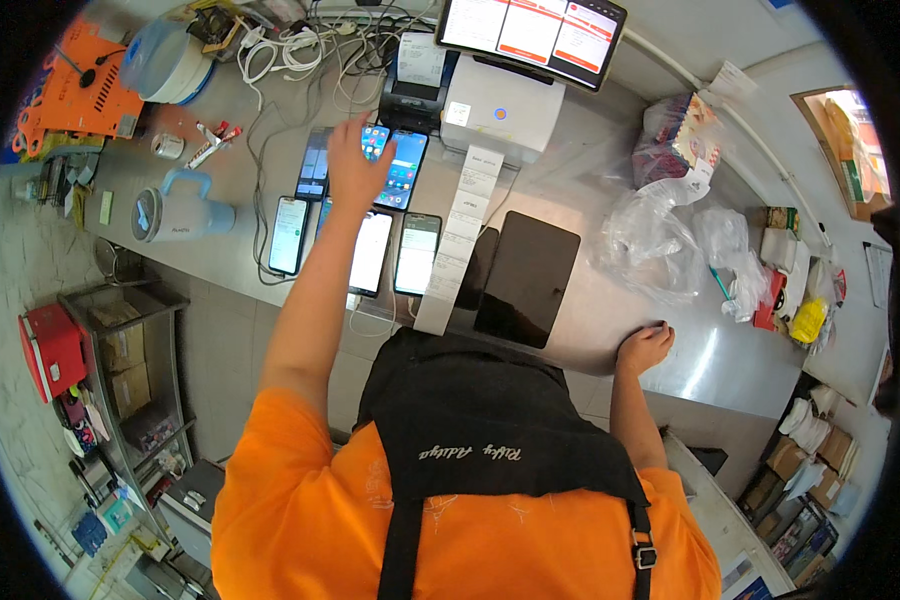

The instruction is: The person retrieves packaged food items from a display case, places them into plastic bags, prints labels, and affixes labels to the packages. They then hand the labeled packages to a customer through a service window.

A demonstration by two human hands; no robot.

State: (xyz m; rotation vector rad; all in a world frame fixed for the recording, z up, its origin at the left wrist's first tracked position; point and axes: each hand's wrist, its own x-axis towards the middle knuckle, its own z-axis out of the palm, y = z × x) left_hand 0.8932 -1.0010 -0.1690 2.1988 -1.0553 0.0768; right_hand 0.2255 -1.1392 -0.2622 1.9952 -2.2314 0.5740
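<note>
The broad grey metal table point(600, 315) looked smooth, with bright streaks of shine. The black-edged rectangular phones point(407, 172) had slick, glass-like faces, and the flat black rectangular tablet point(528, 282) was glossy and reflective. The long white printed paper strip point(460, 230) looked thin and matt. The boxy pale printer point(515, 105) appeared to be smooth plastic. The crumpled clear plastic bags point(650, 245) were wrinkled and shiny, while the black bib apron point(490, 400) was matt cloth.

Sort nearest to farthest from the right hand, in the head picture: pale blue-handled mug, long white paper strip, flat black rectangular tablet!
1. Black tablet, left of the right hand.
2. White paper strip, left of the tablet.
3. Blue-handled mug, far left.
</note>
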